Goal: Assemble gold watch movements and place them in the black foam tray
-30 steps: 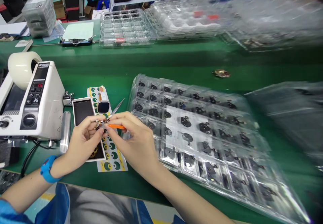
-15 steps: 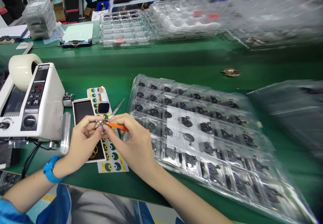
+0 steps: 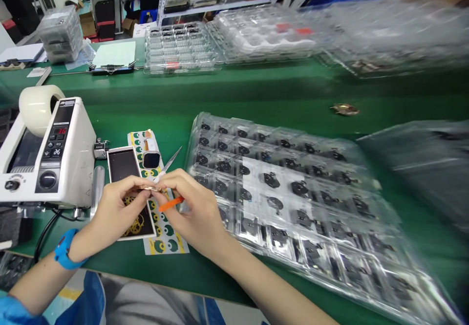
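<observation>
My left hand (image 3: 122, 205), with a blue wristband (image 3: 68, 249), is closed, thumb and fingertips pinching a small coppery metal part (image 3: 148, 187) seen nearly edge-on. My right hand (image 3: 196, 207) is closed too, its fingertips meeting the part's right side. An orange strip (image 3: 171, 204) shows at its thumb and fingers. Beyond the right fingers a pointed silver blade (image 3: 171, 159) sticks up; whether that hand holds it I cannot tell. Beneath the hands are a white-rimmed black tray (image 3: 120, 163) with yellow ring-like pieces and a sticker sheet (image 3: 166, 244). A smartwatch (image 3: 151, 159) lies on the sheet.
A white tape dispenser (image 3: 75, 154) reading 36 stands left. Large clear blister trays (image 3: 271, 203) with black parts lie right. A shiny metal piece (image 3: 345, 109) lies beyond them. Along the back stand more clear trays (image 3: 181, 46) and a clipboard (image 3: 113, 56).
The metal part has turned from showing its face to nearly edge-on. The orange strip has swung so its left end points lower. The whole view has shifted slightly.
</observation>
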A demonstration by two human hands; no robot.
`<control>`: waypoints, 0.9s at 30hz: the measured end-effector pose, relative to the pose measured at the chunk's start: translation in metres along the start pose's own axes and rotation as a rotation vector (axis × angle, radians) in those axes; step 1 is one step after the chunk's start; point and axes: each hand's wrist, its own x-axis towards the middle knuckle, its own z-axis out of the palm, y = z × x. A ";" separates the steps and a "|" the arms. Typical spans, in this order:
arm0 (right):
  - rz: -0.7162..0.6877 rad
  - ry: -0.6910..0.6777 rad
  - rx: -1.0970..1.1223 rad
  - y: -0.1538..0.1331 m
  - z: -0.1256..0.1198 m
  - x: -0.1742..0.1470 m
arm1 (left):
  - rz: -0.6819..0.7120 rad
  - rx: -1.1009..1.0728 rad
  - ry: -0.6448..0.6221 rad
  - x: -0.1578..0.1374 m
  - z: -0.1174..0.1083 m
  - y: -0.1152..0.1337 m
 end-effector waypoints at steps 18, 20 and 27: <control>-0.317 0.155 -0.402 -0.002 0.005 -0.006 | -0.350 -0.603 0.009 -0.004 0.011 0.004; -0.329 0.158 -0.398 -0.001 0.005 -0.007 | -0.333 -0.584 -0.003 -0.007 0.012 0.005; -0.430 0.116 -0.420 0.004 0.000 -0.006 | -0.278 -0.385 -0.021 -0.012 0.009 -0.001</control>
